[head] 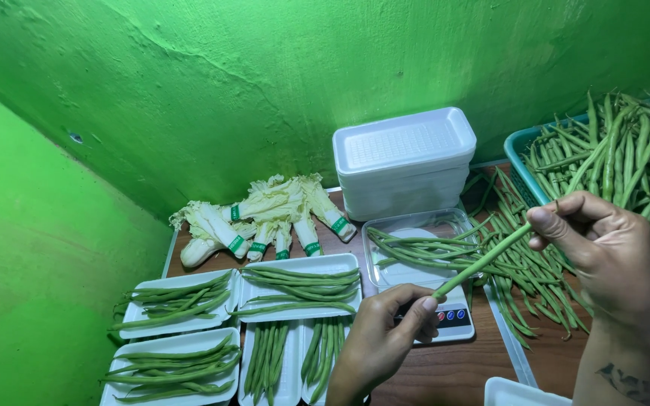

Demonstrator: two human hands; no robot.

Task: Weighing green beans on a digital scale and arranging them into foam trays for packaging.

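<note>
In the head view, your left hand [385, 331] sits low in the middle of the frame, fingers pinched on the lower end of a long, slim green bean pod [483, 262]. Your right hand [603, 252], at the right of the frame, pinches the pod's upper end between thumb and forefinger, so the pod runs slantwise between both hands, rising to the right.

Just behind the pod, at centre, a clear plastic tray [445, 220] holding a few beans rests on a small white digital scale [451, 319] with coloured buttons, partly hidden by your left hand. To the right of the scale, a loose heap of green beans [524, 282] lies on the brown wooden table [453, 372]. At the upper right edge, a teal plastic crate [524, 162] is piled with more beans.

A stack of white foam trays [404, 162] stands at upper centre against the green wall [265, 75]. Left of it lie pale cabbage bundles with green bands [265, 218]. In the lower left, four white foam trays filled with beans [242, 331] sit side by side, touching. A further white tray corner [524, 392] shows at the bottom edge.
</note>
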